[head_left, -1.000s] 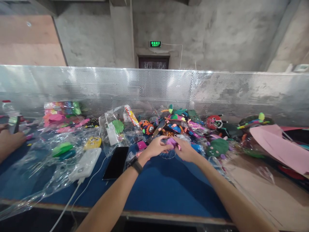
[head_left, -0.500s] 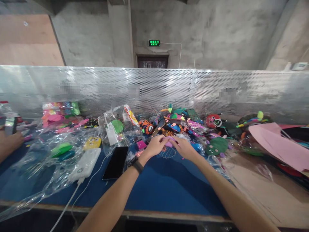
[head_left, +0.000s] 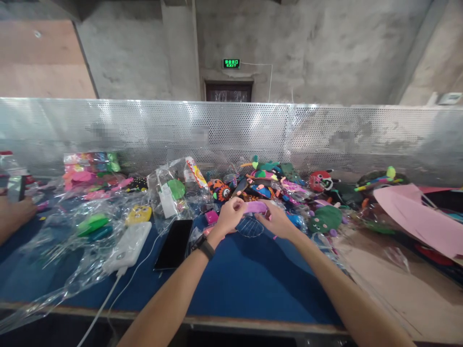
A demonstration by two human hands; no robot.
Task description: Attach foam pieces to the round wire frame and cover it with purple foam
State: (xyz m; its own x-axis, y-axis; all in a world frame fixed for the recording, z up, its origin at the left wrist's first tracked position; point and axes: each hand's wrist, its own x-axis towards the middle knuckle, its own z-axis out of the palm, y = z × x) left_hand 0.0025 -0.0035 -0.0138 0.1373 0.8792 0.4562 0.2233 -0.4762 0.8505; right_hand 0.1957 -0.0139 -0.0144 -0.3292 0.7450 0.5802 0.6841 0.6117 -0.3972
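Observation:
A strip of purple modelling clay (head_left: 255, 207) is stretched between my two hands above the blue table mat. My left hand (head_left: 231, 215) pinches its left end, and a dark watch band circles that wrist. The other end is gripped by my right hand (head_left: 278, 220). Just below the clay lies a clear round piece with lines across it (head_left: 250, 226); its exact kind is hard to make out. Close behind my hands rises a heap of colourful clay figures (head_left: 265, 180). A small magenta box (head_left: 211, 217) sits left of my left hand.
A black phone (head_left: 174, 244) and a white power bank (head_left: 129, 246) with a cable lie to the left, among clear plastic wrap (head_left: 68, 260). At far left another person's hand (head_left: 16, 217) holds a phone. Pink sheets (head_left: 415, 217) lie at right; a perforated metal screen (head_left: 238, 130) stands behind.
My hands have moved apart, drawing the purple clay from a bunched lump into a longer strip. More of the clear round piece shows beneath.

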